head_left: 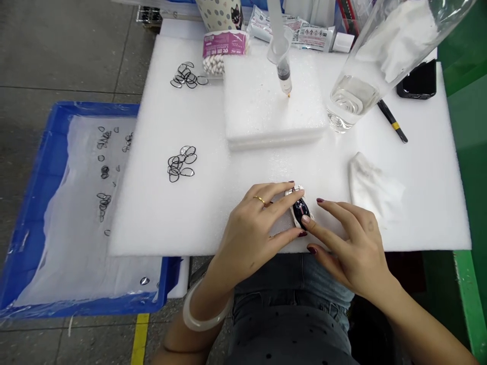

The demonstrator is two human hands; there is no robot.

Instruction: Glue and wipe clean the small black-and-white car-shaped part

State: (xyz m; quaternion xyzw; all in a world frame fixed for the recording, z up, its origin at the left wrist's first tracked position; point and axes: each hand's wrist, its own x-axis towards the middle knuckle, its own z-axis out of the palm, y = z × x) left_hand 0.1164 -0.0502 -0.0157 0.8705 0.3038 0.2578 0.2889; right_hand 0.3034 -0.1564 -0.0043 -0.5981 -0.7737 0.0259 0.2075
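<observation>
A small white piece with a glossy black top (300,209), shaped like a toy car, lies on the white foam sheet near its front edge. My left hand (255,223) steadies it, with fingers over its far end and the thumb at its near end. The index fingertip of my right hand (355,243) touches the black top near the lower end. The other right fingers are spread apart, with nothing between them. Beyond my left hand sits a cluster of thin black oval rings (181,163).
Behind is a foam block (276,114) with an upright syringe (283,71). Cotton swabs (213,63), more rings (186,76), a tilted clear container (353,99), tweezers (392,120) and white cloth (375,190) surround it. A blue tray (34,203) stands lower left.
</observation>
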